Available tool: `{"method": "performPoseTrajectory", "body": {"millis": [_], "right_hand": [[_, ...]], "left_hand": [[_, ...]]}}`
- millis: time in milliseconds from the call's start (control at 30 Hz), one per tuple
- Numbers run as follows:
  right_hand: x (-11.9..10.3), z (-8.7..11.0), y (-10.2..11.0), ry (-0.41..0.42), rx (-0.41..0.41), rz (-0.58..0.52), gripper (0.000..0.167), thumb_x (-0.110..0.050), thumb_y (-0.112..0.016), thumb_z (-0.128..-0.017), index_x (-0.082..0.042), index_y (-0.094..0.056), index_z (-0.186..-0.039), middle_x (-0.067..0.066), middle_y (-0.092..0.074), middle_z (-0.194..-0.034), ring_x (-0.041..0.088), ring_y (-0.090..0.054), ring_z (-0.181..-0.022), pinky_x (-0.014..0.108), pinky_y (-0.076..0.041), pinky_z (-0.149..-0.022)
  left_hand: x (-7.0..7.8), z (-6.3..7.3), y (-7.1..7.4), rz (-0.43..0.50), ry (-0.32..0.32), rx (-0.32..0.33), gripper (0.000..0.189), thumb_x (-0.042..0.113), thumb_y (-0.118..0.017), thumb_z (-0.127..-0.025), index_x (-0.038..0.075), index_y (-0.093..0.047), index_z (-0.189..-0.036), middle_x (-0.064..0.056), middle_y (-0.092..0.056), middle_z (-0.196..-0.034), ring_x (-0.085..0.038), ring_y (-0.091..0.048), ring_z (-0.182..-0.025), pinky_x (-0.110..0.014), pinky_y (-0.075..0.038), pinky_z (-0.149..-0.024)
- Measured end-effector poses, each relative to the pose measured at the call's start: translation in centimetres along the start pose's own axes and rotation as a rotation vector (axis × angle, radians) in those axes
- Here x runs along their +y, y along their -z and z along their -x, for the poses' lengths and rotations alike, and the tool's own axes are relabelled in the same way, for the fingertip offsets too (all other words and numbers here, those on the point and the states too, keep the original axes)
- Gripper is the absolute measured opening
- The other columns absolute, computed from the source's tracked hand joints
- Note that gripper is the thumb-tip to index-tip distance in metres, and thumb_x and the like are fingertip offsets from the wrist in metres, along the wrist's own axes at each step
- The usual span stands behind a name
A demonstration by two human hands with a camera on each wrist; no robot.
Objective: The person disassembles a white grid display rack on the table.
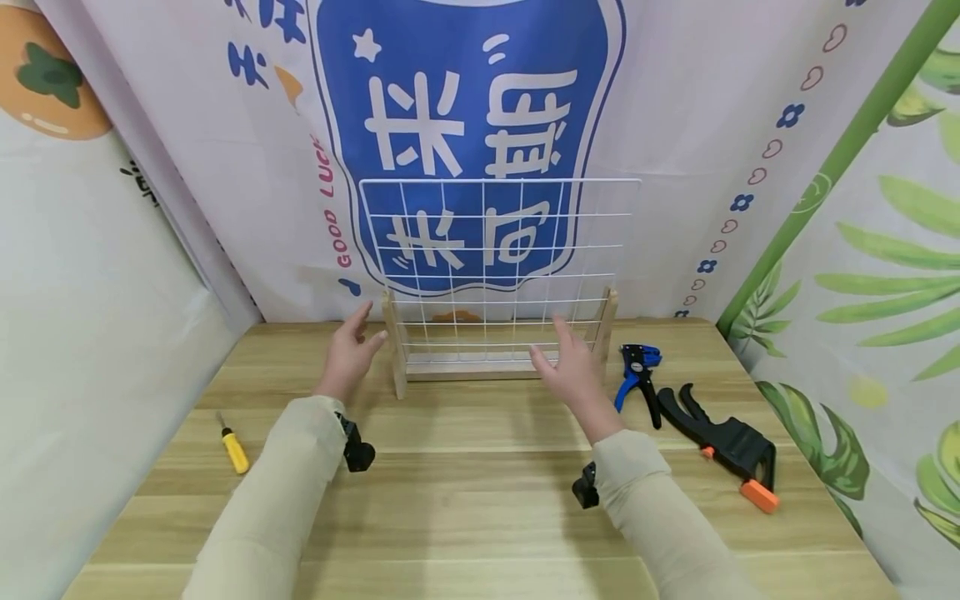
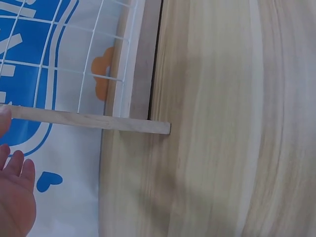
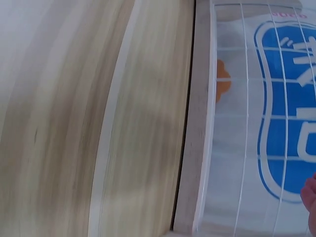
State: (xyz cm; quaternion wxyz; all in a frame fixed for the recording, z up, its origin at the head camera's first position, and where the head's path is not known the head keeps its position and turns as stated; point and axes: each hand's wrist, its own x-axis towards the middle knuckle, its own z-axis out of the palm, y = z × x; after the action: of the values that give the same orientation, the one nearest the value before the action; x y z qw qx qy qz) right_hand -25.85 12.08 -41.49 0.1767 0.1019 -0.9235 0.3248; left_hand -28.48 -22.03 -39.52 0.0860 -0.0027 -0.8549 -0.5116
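Between your left fingers (image 1: 358,317) and right fingers (image 1: 563,332), you have a white wire grid (image 1: 483,276), patterned in rectangles, on a pale wood-toned stand (image 1: 394,350). Beyond your fingertips the whitish backdrop (image 1: 675,125) shows a blue panel (image 1: 474,108) with white characters — and pinkish-red lettering (image 1: 326,187). Right of your right fingers: blue-and-black pliers (image 1: 637,367), then a black clamp (image 1: 738,448) with orange parts. Nearer you than your left fingers, the screwdriver (image 1: 235,450) is yellow and black — the tabletop (image 1: 480,500) light brown, streaked like woodgrain.
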Motion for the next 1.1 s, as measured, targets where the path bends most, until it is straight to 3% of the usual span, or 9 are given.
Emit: {"method": "performPoseTrajectory", "body": {"millis": [300, 700, 933, 1100], "right_hand": [[-1.4, -1.6, -2.5, -0.031, 0.01, -0.058, 0.066, -0.032, -0.059, -0.088, -0.004, -0.03, -0.141, 0.029, -0.052, -0.125, 0.044, -0.052, -0.111, 0.053, -0.047, -0.097], [-3.2, -3.7, -4.2, -0.089, -0.014, -0.174, 0.084, -0.02, -0.066, -0.084, -0.004, -0.012, -0.147, 0.027, -0.035, -0.142, 0.04, -0.038, -0.128, 0.047, -0.035, -0.11], [-3.9, -4.8, -4.6, -0.074, -0.022, -0.1, 0.086, -0.022, -0.066, -0.085, -0.005, -0.01, -0.148, 0.024, -0.038, -0.141, 0.038, -0.043, -0.125, 0.044, -0.039, -0.108], [-4.1, -5.1, -4.7, -0.073, -0.052, -0.074, 0.086, -0.021, -0.065, -0.086, -0.001, -0.009, -0.147, 0.023, -0.031, -0.146, 0.037, -0.036, -0.13, 0.041, -0.032, -0.113]], "left_hand": [[0.0, -1.3, -0.6, 0.041, -0.028, -0.033, 0.062, 0.007, -0.056, -0.091, 0.006, -0.027, -0.146, -0.019, -0.025, -0.149, -0.038, -0.032, -0.133, -0.043, -0.03, -0.114], [-0.4, -2.4, -1.0, 0.055, -0.068, -0.088, 0.062, 0.0, -0.05, -0.092, 0.002, -0.019, -0.146, -0.021, -0.02, -0.15, -0.04, -0.026, -0.134, -0.042, -0.028, -0.115], [-0.3, -2.8, -0.6, 0.034, -0.086, -0.137, 0.064, 0.001, -0.048, -0.093, 0.006, -0.014, -0.148, -0.018, -0.017, -0.151, -0.038, -0.025, -0.135, -0.041, -0.027, -0.115], [0.1, -3.2, -0.3, 0.019, -0.078, -0.193, 0.065, 0.002, -0.047, -0.094, 0.007, -0.011, -0.148, -0.02, -0.017, -0.151, -0.035, -0.023, -0.137, -0.041, -0.025, -0.116]]}}
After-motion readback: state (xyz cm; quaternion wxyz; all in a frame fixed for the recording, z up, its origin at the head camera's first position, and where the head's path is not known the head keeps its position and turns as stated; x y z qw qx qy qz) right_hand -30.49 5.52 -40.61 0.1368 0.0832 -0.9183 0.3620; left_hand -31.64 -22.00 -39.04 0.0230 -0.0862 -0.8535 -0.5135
